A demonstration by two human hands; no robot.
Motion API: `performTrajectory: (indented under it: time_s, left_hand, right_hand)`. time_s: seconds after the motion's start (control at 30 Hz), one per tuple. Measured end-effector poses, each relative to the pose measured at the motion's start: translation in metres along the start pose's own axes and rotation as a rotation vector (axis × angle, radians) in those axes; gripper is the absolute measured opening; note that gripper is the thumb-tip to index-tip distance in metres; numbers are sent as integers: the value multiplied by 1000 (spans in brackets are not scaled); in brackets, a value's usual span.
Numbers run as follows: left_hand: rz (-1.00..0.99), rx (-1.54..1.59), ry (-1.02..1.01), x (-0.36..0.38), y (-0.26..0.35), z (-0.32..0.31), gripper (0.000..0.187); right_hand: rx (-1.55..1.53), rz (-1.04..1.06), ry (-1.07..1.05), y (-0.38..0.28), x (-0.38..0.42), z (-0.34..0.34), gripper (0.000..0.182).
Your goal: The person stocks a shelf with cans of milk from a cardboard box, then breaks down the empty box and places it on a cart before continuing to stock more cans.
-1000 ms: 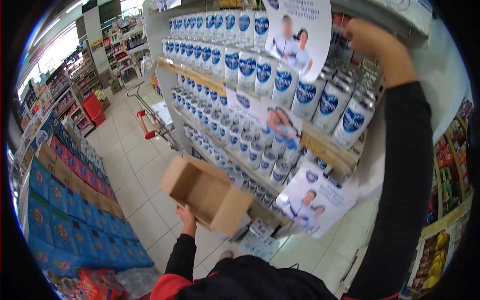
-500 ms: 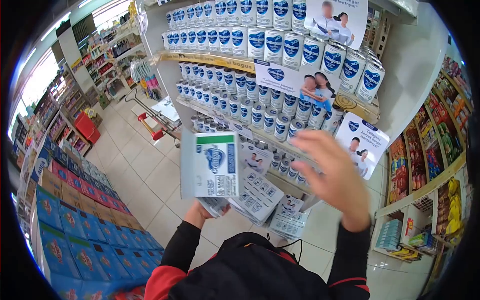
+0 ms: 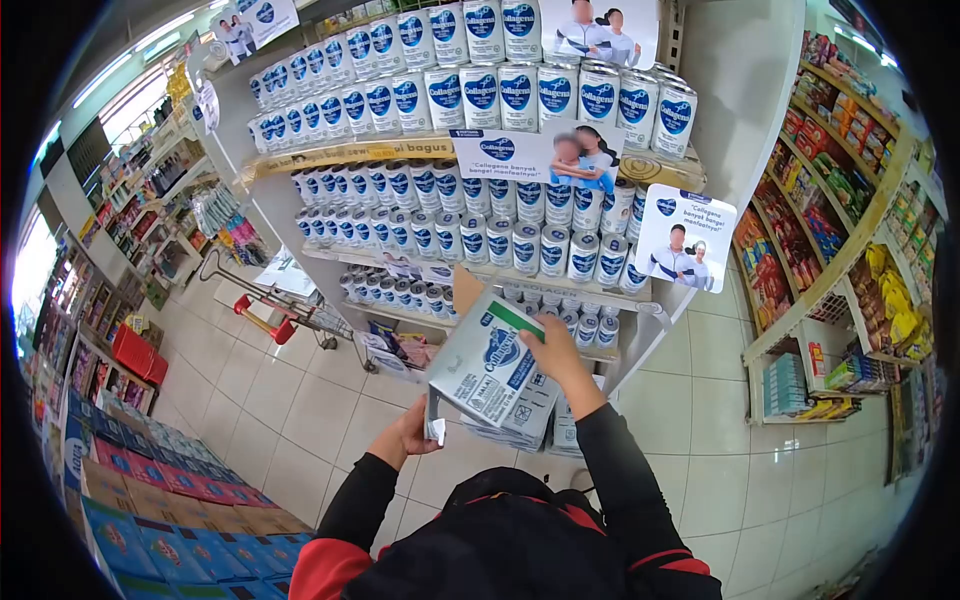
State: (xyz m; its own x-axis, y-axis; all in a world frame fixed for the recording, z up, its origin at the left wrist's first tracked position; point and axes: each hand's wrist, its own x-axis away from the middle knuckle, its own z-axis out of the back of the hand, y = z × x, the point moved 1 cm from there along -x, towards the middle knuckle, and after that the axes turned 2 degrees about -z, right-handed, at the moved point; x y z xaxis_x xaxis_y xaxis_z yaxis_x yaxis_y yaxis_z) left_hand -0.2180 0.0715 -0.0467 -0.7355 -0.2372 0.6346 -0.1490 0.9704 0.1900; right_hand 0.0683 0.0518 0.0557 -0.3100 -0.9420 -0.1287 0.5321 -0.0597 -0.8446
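Observation:
A white-and-blue Collagena carton [image 3: 487,357] with a green stripe is tilted between my two hands, in front of the shelf. One brown flap stands out at its far end. My right hand [image 3: 557,352] grips the carton's upper right edge, thumb on the printed face. At the near left corner, my left hand [image 3: 408,432] has its fingers closed on the carton's edge, by a small whitish flap. The carton's inside is hidden. Beneath it are more printed cartons [image 3: 520,418] at the foot of the shelf. Rows of Collagena cans [image 3: 480,90] fill the shelves ahead.
A shelf unit [image 3: 690,165] stands ahead with a promo card [image 3: 687,240] jutting from its right side. To the left are a trolley [image 3: 265,318], a red basket [image 3: 140,352] and stacked blue boxes [image 3: 180,550]. Snack shelves [image 3: 840,210] line the right. Tiled floor [image 3: 700,400] lies between.
The carton has moved right and tilted. My right hand, raised and apart from it before, now grips it. The view has turned a little, and the shelf sits further left.

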Motion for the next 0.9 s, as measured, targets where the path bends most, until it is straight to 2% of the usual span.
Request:
performTrajectory:
  time_s: [0.03, 0.1, 0.13, 0.17, 0.23, 0.27, 0.3, 0.37, 0.4, 0.43, 0.5, 0.57, 0.63, 0.67, 0.7, 0.77, 0.83, 0.9]
  left_hand:
    - [8, 2, 2, 5, -3, -7, 46]
    - [-303, -441, 333, 12, -5, -11, 53]
    - [-322, -474, 377, 19, 0, -3, 47]
    - [-319, -470, 378, 27, -1, -19, 47]
    - [-247, -837, 661, 44, -1, -48, 51]
    - [-235, -918, 568, 36, 4, -28, 49]
    - [-231, -911, 572, 29, 6, -10, 49]
    - [-57, -1234, 563, 33, 7, -34, 38]
    - [-86, -1153, 502, 32, 7, -38, 29]
    - [-85, -1149, 508, 26, 6, -35, 29]
    - [-196, -779, 526, 9, 9, -29, 21]
    - [-237, -699, 521, 4, 14, -37, 20]
    - [-288, -735, 524, 4, 25, -37, 24]
    - [-218, -525, 579, -3, 32, -25, 33]
    - [-214, -523, 583, -3, 36, -12, 33]
    - [-285, -57, 490, 3, 44, -12, 42]
    - [-263, -75, 513, 9, 52, 0, 45]
    - [-1260, -833, 950, 8, 70, 35, 44]
  right_hand:
    - [14, -33, 49, 7, 2, 0, 41]
    - [41, -86, 44, 19, 5, 0, 41]
    - [68, -161, 37, 21, 9, 0, 41]
    - [97, -233, 30, 23, 13, -1, 41]
    - [76, -220, 72, 19, 16, -1, 42]
    - [106, -221, 61, 4, 20, 7, 41]
    - [134, -223, 51, -8, 21, 14, 39]
    - [197, -173, 4, -20, 20, 22, 44]
    - [251, -174, 12, -28, 21, 27, 41]
    - [305, -172, 26, -32, 19, 29, 38]
    - [409, -153, 74, -8, 12, 20, 41]
    - [466, -218, 71, 9, 6, 23, 44]
    - [514, -231, 45, 13, 2, 24, 47]
    - [474, -285, 0, 11, 1, 23, 47]
    - [433, -340, -40, 8, -1, 25, 47]
    - [456, -396, -92, -11, -7, 22, 48]
    - [493, -377, -107, -21, -14, 14, 48]
    - [509, -331, -105, -23, -20, 4, 49]
